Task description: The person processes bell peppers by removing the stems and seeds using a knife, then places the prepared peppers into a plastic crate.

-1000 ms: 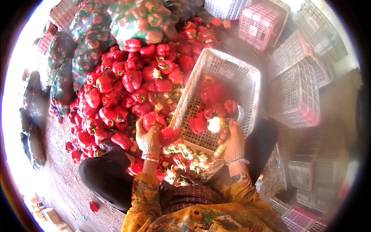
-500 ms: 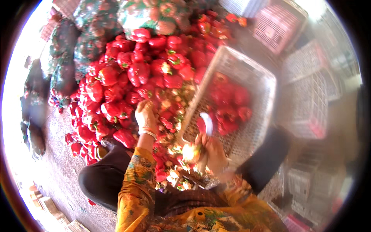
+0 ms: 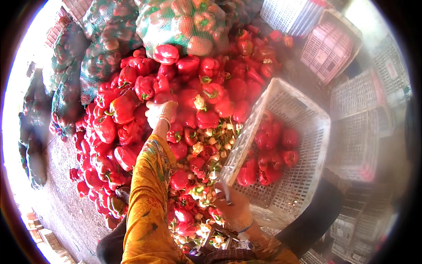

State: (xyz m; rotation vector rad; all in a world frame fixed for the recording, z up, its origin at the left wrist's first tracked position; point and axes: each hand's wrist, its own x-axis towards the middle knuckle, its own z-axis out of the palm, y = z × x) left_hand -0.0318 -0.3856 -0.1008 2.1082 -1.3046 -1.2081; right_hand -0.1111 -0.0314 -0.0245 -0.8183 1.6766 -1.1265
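Note:
My left hand (image 3: 161, 115) reaches into a heap of red bell peppers (image 3: 125, 110), palm down with its fingers curled among them. Whatever lies under those fingers is hidden; a red pepper touches the hand's far side. Closer to me, my right hand (image 3: 234, 209) is closed around a knife (image 3: 227, 192), whose narrow blade points away and is seen nearly edge-on. Below and between the hands lie cut pepper cores (image 3: 204, 191) mixed with red peppers. A white plastic crate (image 3: 303, 105) stands just right of the knife, with several red peppers (image 3: 270, 152) inside.
Green mesh sacks full of peppers (image 3: 182, 26) stand behind the heap, with more sacks (image 3: 66, 75) at the left. A pink crate (image 3: 327, 46) and stacked pale crates (image 3: 356, 97) line the right side. My dark-clad leg (image 3: 314, 220) flanks the white crate.
My left hand has moved farther into the heap. My right hand has dropped nearer to me, its knife turned from flat to edge-on. The pale core beside it no longer shows there. The view has shifted.

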